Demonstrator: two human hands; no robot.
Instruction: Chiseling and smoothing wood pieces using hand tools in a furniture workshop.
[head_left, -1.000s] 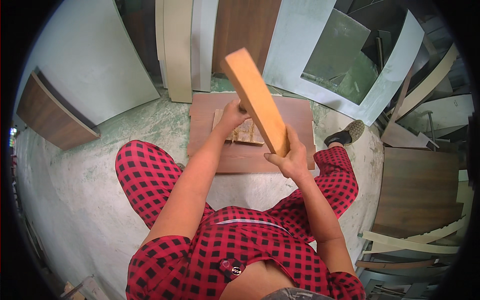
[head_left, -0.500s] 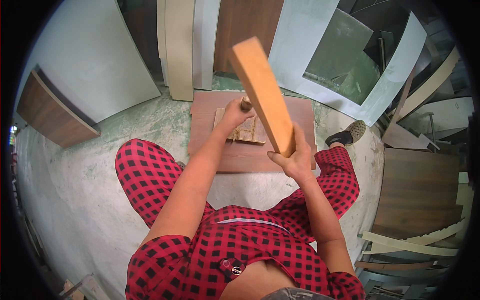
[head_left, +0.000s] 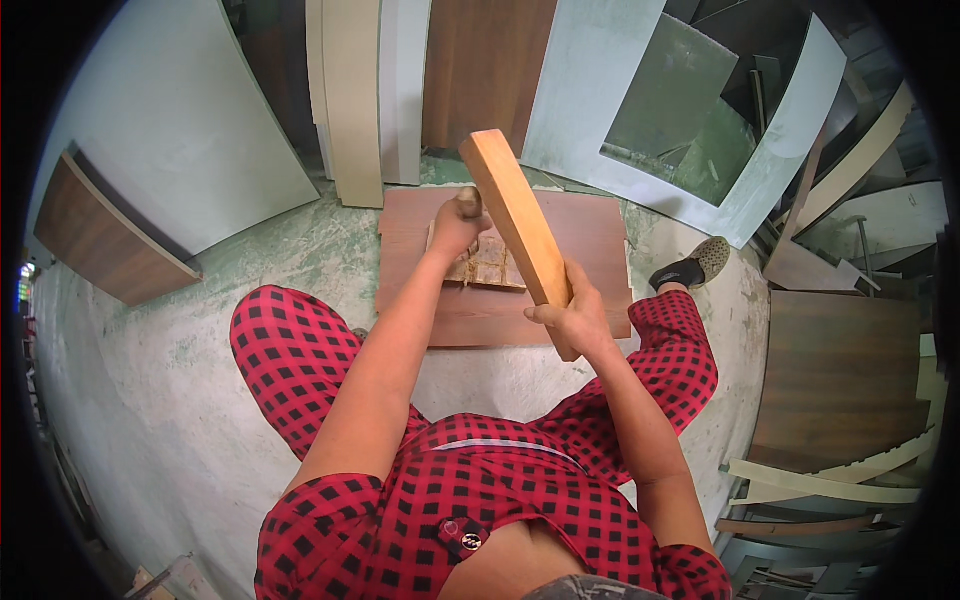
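In the middle of the frame the right hand [head_left: 582, 318] is closed around the lower part of a wood block [head_left: 520, 225], a long squared piece that slants from its upper end, left of center, down to the right. The left hand [head_left: 457, 240], farther left, is curled in a fist around a handle [head_left: 468, 203] whose rounded end sticks out above the fingers; the rest of the tool is mostly hidden. The block passes just beside this fist — whether the two touch, I cannot tell.

Below the left hand, just above the center of the frame, is a slab [head_left: 503, 272] with rough grooves cut in its face and pale, frayed wood along them. It lies flat on a reddish-brown board [head_left: 592, 240], which rests on the stained floor [head_left: 170, 380].

The person's checked trousers [head_left: 292, 350] spread to both sides of the board, and a dark shoe [head_left: 708, 262] shows right of it. A large white panel [head_left: 190, 120] leans at the upper left, with a small brown panel [head_left: 110, 230] against it. Cream strips [head_left: 355, 100] stand at the top, a white frame [head_left: 583, 95] at the upper right, and scrap boards [head_left: 840, 370] along the right edge.
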